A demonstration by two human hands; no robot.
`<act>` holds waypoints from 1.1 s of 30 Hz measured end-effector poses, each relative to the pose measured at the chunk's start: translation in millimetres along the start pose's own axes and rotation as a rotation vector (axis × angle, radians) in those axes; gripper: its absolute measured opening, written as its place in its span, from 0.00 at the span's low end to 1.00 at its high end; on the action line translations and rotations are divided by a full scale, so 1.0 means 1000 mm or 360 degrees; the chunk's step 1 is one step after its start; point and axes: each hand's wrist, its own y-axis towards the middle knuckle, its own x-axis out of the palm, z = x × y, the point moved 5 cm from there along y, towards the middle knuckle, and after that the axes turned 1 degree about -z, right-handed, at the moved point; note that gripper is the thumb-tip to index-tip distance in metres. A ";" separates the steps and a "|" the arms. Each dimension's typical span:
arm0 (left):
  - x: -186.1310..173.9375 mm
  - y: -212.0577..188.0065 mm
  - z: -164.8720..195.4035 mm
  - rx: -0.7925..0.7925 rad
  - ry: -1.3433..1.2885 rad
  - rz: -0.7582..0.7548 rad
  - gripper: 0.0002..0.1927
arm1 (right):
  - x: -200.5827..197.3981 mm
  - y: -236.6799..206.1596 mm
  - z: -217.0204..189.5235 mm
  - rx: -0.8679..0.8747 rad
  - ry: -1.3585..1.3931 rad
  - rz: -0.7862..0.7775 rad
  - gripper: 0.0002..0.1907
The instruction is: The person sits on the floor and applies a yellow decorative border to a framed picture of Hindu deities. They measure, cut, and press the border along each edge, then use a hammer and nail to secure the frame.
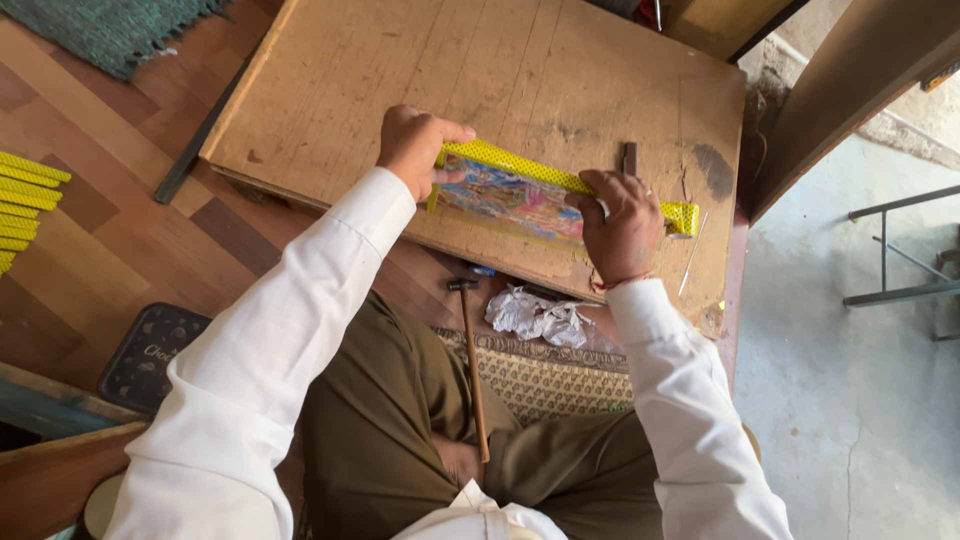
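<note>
Picture frame, yellow-edged, was held flat on the wooden board, pinched at its end by the left hand and pressed down by the right hand. Uneven pressure could probably have skewed its joined corners.

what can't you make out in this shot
- Picture in the yellow frame, head view: its ends lie under the left hand and right hand; the image is too small to read.
- Small dark piece on the board: too small to identify.
- Hammer handle end: hidden in the lap.
- Yellow strips: cut off by the left edge.
</note>
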 end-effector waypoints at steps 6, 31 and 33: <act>0.003 0.001 -0.004 -0.0076 -0.0179 0.0161 0.07 | -0.001 0.013 0.010 0.0158 0.0100 -0.0229 0.15; 0.214 -0.091 -0.065 0.2247 0.1753 -0.0624 0.13 | -0.050 -0.068 0.145 0.1325 0.1509 0.0659 0.17; 0.239 -0.090 -0.071 0.1891 0.1763 -0.0705 0.14 | -0.027 -0.082 0.154 0.1637 0.1924 0.0359 0.18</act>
